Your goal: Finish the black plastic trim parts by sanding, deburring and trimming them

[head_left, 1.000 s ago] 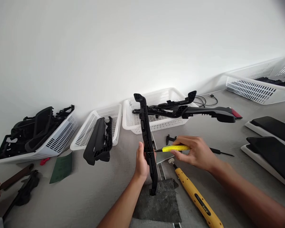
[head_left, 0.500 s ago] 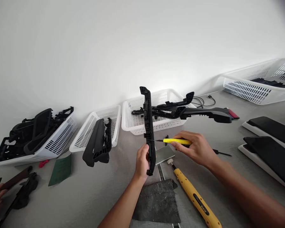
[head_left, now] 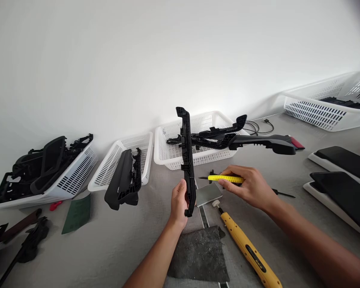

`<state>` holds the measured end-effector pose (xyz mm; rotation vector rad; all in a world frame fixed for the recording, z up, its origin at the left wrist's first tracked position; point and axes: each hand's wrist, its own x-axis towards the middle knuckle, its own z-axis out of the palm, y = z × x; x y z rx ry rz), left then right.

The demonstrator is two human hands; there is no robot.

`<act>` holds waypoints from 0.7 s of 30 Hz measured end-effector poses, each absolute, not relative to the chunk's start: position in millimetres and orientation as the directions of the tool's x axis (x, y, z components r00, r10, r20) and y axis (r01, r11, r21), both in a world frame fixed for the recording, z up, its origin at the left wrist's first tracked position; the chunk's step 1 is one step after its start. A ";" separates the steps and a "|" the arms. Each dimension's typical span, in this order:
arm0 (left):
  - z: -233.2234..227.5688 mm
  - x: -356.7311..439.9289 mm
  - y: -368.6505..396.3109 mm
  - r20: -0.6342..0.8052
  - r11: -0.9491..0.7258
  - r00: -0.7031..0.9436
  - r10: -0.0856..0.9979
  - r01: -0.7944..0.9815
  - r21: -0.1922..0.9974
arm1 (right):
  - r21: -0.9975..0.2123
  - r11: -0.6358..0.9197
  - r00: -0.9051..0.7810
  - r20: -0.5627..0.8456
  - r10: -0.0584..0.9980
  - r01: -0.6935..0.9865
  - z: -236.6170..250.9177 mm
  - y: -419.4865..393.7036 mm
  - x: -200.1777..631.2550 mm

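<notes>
Two hands are working over the grey desk point(head_left: 114, 248): the left hand point(head_left: 180, 202) is clamping the lower end of a long black trim point(head_left: 187, 154), holding it nearly upright above the desk, and the right hand point(head_left: 252, 188) is pinching a yellow knife point(head_left: 226, 179) level, its dark tip pointing at the trim's edge from just beside it. Compared with a second ago, the trim is sitting higher and the left hand is gripping nearer its bottom end, where earlier it was gripping the middle; the knife tip, which was touching the trim's edge then, is now standing slightly apart from it, so the scraping stroke along that edge looks finished or paused, in my judgement. Below the hands a dark pad point(head_left: 199, 254) is lying on the desk, with a yellow tool point(head_left: 247, 248) beside it and a small metal plate point(head_left: 208, 194) near the knife. Behind the trim a white basket point(head_left: 174, 154) is holding more black parts, a second basket point(head_left: 114, 164) is carrying one part over its rim, and a third point(head_left: 75, 176) at the far left is filled with darker pieces. Black trays point(head_left: 342, 192) are sitting at the right edge.
</notes>
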<state>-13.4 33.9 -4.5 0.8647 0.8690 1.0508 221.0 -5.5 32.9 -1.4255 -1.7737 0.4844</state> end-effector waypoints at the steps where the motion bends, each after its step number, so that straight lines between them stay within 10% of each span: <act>1: -4.3 -13.4 34.1 -0.175 0.260 0.254 0.951 -0.356 0.898 | -0.715 0.295 -0.059 0.335 0.940 0.634 32.7 -5.4 221.5; 21: 0.0 -15.8 35.1 -0.116 0.238 0.308 0.944 -0.394 0.888 | -0.749 0.246 -0.150 0.195 0.969 0.615 30.7 -3.4 221.0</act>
